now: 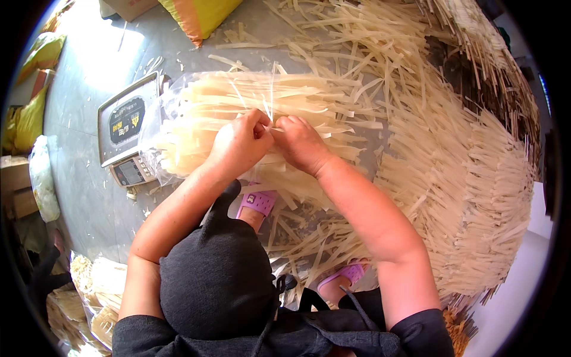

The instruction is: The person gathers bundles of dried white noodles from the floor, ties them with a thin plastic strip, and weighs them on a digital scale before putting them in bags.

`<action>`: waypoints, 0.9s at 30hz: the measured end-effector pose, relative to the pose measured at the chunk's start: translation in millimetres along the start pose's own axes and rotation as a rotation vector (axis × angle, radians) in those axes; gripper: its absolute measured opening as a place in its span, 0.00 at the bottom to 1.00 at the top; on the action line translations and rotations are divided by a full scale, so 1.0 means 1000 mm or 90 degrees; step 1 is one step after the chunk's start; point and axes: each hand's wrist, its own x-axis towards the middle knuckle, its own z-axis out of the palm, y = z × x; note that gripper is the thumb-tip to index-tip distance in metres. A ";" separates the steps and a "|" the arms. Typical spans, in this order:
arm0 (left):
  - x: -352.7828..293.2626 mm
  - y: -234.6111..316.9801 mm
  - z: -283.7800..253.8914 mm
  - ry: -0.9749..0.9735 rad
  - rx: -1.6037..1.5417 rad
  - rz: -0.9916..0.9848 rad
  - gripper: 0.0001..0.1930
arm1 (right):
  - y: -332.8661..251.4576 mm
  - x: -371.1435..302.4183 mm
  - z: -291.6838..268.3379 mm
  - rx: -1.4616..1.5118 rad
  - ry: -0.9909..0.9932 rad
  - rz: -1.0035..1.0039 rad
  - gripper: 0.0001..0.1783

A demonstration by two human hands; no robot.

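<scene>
A thick bundle of pale, dried flat noodle-like strips (205, 98) lies across the floor in front of me. Clear plastic bag film (151, 134) covers its left end. Over its middle, my left hand (242, 141) and my right hand (300, 143) meet, fingers closed in a pinch. A thin white tie (272, 98) sticks up from between them, and both hands grip it close to the strips. The exact pinch is partly hidden behind my fingers.
Left of the bundle stands a weighing scale (129, 172) with a dark tray (107, 113). Loose strips spread right toward a high stack of strips (470, 196). A yellow and orange bag (205, 18) sits at the far side; a filled clear bag (98, 276) stands lower left.
</scene>
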 end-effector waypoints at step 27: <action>-0.090 -0.141 0.035 -0.483 -0.161 -0.322 0.16 | -0.082 -0.099 0.010 0.217 0.076 0.190 0.18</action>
